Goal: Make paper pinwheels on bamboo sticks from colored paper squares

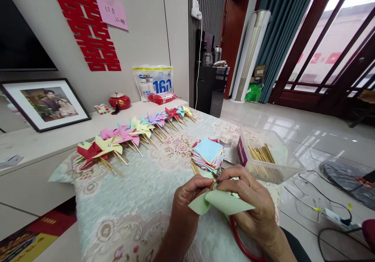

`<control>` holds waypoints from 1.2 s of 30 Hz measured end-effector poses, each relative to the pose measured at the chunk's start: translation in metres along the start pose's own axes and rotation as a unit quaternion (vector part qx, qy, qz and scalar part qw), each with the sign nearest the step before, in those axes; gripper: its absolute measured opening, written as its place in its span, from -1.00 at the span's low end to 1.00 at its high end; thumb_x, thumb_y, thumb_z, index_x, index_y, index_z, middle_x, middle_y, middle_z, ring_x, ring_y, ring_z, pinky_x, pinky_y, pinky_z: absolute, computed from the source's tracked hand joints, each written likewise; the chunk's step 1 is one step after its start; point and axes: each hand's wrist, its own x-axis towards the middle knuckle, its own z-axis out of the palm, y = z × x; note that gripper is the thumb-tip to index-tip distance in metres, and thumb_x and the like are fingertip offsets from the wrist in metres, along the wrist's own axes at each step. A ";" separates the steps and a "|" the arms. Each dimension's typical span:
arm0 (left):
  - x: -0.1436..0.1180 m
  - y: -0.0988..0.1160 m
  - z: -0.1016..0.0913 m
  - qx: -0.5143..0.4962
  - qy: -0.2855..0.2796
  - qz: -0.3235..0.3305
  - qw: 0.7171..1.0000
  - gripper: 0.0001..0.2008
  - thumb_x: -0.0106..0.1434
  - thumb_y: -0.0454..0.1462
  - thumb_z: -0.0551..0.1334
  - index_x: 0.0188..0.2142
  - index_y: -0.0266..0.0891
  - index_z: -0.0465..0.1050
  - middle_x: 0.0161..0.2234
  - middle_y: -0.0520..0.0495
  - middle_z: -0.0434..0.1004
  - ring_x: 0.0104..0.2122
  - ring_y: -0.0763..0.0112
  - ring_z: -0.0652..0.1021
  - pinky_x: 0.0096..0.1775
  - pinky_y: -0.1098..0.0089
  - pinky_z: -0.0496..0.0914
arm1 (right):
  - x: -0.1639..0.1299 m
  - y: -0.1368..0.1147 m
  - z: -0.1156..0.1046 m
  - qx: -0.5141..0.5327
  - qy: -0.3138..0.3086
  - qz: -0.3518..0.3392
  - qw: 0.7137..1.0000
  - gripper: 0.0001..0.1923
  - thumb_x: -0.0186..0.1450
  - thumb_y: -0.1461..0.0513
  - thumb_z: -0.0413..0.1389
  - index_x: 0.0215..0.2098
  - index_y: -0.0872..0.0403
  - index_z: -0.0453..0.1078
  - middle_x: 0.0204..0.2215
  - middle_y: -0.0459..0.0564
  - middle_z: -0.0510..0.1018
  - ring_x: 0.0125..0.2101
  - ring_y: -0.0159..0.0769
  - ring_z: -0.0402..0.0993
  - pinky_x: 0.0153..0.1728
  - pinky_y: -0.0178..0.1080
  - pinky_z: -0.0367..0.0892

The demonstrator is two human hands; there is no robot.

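Note:
Both hands meet near the front right of the cloth-covered table, around a light green paper pinwheel [228, 202] with curled blades. The fingers of my left hand [189, 197] pinch a wooden stick [213, 184] at the pinwheel's back. My right hand [252, 199] is closed on the pinwheel, thumb and forefinger beside the stick's end. Below the right hand curves the red handle [241, 240] of a tool, mostly hidden. Just beyond the fingers lies a stack of coloured paper squares [208, 152], light blue on top.
Finished pinwheels [140, 128] lie in a row along the table's left side. A clear plastic box [281, 170] of wooden sticks [260, 156] stands at the right edge, near a small round container [225, 139]. Cables and a power strip [336, 217] lie on the floor.

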 end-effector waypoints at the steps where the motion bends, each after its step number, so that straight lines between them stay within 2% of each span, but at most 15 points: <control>1: 0.000 0.001 0.000 0.001 -0.002 0.002 1.000 -0.75 0.00 -0.10 0.51 -0.37 -0.20 0.70 -0.43 -0.04 0.51 -0.39 0.41 0.48 -0.32 0.42 0.35 | 0.000 0.000 0.000 -0.002 0.001 0.001 1.000 -0.82 0.28 0.45 0.08 -0.27 0.13 0.50 -0.34 0.05 0.52 -0.36 -0.31 0.48 -0.39 -0.30 0.40; 14: 0.001 0.004 0.004 0.010 -0.003 0.062 0.998 -0.74 0.00 -0.06 0.51 -0.39 -0.16 0.71 -0.45 -0.04 0.49 -0.41 0.41 0.49 -0.32 0.42 0.36 | -0.002 -0.001 0.000 0.001 -0.008 0.013 1.000 -0.79 0.29 0.44 0.04 -0.28 0.11 0.49 -0.32 0.06 0.53 -0.33 -0.27 0.51 -0.38 -0.26 0.42; 19: 0.002 0.000 0.000 0.008 -0.024 0.085 0.996 -0.78 0.08 -0.09 0.47 -0.34 -0.17 0.71 -0.44 -0.05 0.49 -0.41 0.42 0.48 -0.34 0.44 0.36 | -0.004 0.000 0.003 0.004 -0.004 0.010 1.000 -0.78 0.27 0.46 0.04 -0.28 0.12 0.47 -0.32 0.06 0.55 -0.30 -0.27 0.52 -0.35 -0.26 0.42; 24: 0.004 0.001 -0.005 0.041 -0.055 0.116 0.991 -0.80 0.14 -0.11 0.44 -0.30 -0.16 0.71 -0.44 -0.06 0.48 -0.42 0.40 0.49 -0.36 0.43 0.38 | -0.004 0.000 0.004 0.013 0.000 0.014 1.000 -0.78 0.27 0.47 0.03 -0.28 0.11 0.46 -0.33 0.04 0.56 -0.29 -0.29 0.52 -0.33 -0.28 0.43; 36: 0.001 0.002 -0.011 0.104 -0.050 0.150 0.982 -0.84 0.19 -0.17 0.40 -0.27 -0.16 0.70 -0.41 -0.09 0.45 -0.40 0.37 0.48 -0.38 0.41 0.37 | 0.001 -0.003 0.003 0.004 0.003 0.006 1.000 -0.77 0.28 0.47 0.03 -0.32 0.11 0.47 -0.36 0.04 0.58 -0.31 -0.31 0.55 -0.33 -0.30 0.46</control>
